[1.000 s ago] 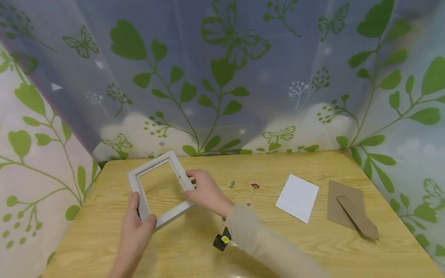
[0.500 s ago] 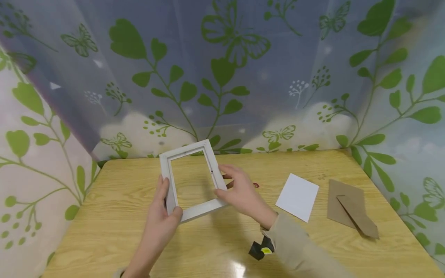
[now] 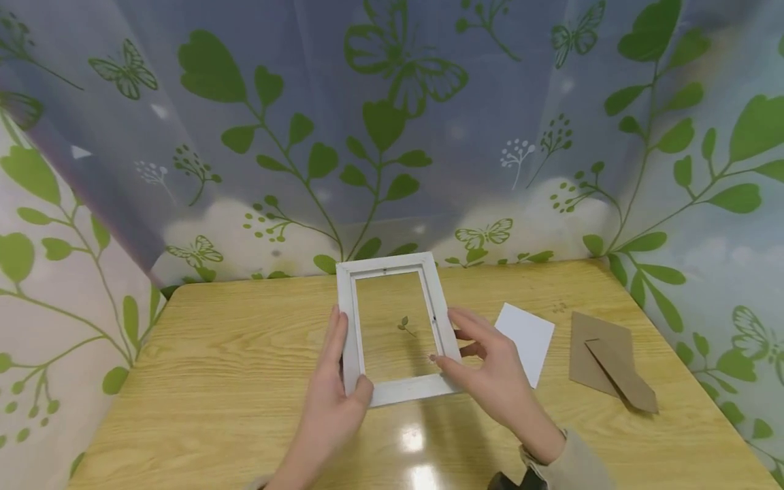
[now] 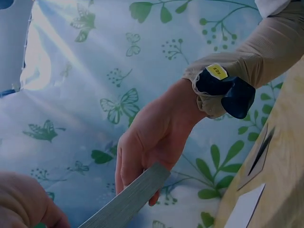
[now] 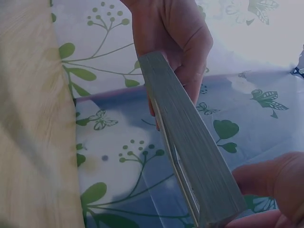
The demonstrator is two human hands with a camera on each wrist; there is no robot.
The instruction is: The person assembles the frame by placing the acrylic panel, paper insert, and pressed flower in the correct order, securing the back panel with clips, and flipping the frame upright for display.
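Both hands hold up a white picture frame [image 3: 412,390] over the table, one on each side. My left hand [image 3: 333,403] grips its left side, thumb on the lower corner and fingers along the outer edge. Opposite, my right hand [image 3: 493,371] pinches the lower right side between thumb and fingers. Bare table shows through the frame's opening, with a small leaf sprig [image 3: 403,324] lying on it. A tiny pale flower [image 3: 432,358] peeks out by the right thumb. In the right wrist view the frame's edge [image 5: 190,137] spans between both hands.
A white card [image 3: 531,344] lies right of the hands, partly behind the right one. Farther right is a brown backing board [image 3: 603,333] with its stand leg [image 3: 625,378] folded out. A patterned cloth [image 3: 294,204] hangs right behind the table [image 3: 214,367].
Both hands have carried the frame rightward from the table's left side and turned it straighter. It now stands over the leaf sprig, and the small red flower is out of sight.
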